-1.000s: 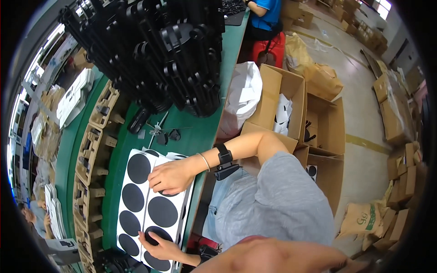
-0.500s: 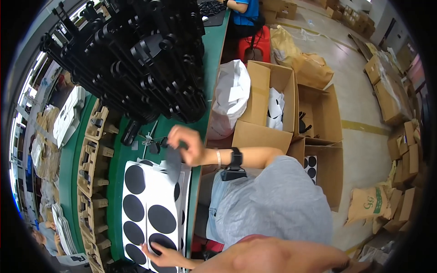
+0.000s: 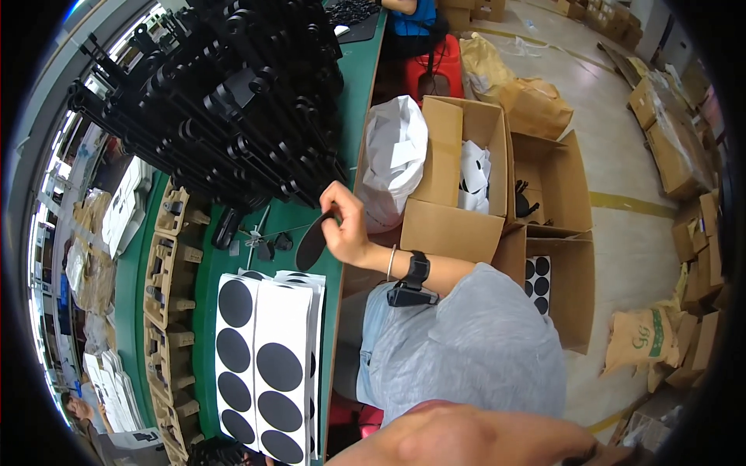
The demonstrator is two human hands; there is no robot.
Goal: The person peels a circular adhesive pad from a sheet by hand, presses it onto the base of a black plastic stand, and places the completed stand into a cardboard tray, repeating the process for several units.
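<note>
My right hand [image 3: 346, 227] is closed in a pinch on a round black sticker [image 3: 312, 247], held tilted above the green table near its edge. Below it lie white sticker sheets [image 3: 254, 342] in a stack, printed with rows of black circles. The upper part of the top sheet's right column is bare white. Of my left hand, only a small skin-coloured patch shows at the lower picture edge, beside the sheets; its fingers cannot be made out. A black band with a small device sits on my right wrist, with a bracelet beside it.
Many black jointed parts [image 3: 225, 109] stand piled at the far end of the table [image 3: 359, 85]. Brown moulded trays [image 3: 159, 279] line its other side. Beside the table are a white bag [image 3: 394, 163], open cartons [image 3: 454, 233] and a red stool [image 3: 443, 66] with a person on it.
My right hand has lifted the black sticker away from the sheets, up and toward the table edge. My left hand has left the sheets and moved almost out of the picture.
</note>
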